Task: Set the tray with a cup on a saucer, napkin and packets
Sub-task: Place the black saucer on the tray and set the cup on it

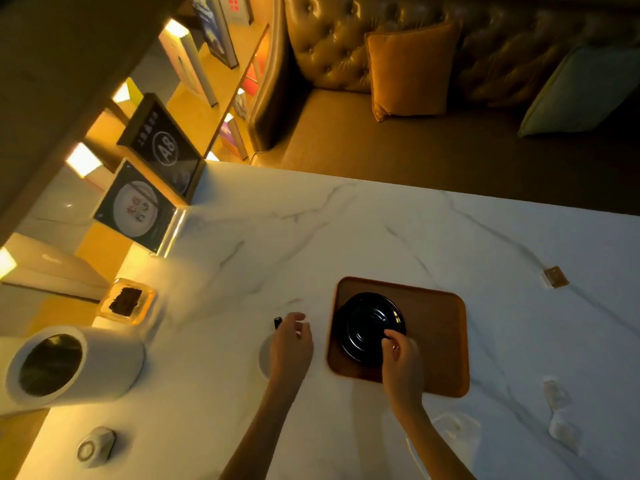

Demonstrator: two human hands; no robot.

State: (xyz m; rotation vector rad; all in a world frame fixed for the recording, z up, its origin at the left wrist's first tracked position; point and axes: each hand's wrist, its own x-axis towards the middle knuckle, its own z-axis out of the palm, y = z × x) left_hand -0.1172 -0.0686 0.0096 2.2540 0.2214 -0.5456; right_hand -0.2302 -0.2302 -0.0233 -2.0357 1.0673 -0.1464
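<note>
The black saucer [367, 323] lies on the brown tray [440, 327], toward its 9 o'clock side. The right hand [401, 362] pinches the saucer's rim at 5 o'clock. At the tray's 9 o'clock, the left hand [291, 344] hovers with fingers loosely curled and empty over a white cup [264, 355] on the counter [346, 230]. A brown packet [556, 277] lies at the tray's 2 o'clock.

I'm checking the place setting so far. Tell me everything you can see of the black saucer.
The saucer is round, black and glossy, like glazed ceramic, with concentric rings catching the light around a centre well. It lies flat on the left part of the brown tray, with no cup on it. The right hand grips its near rim with curled fingers.
</note>
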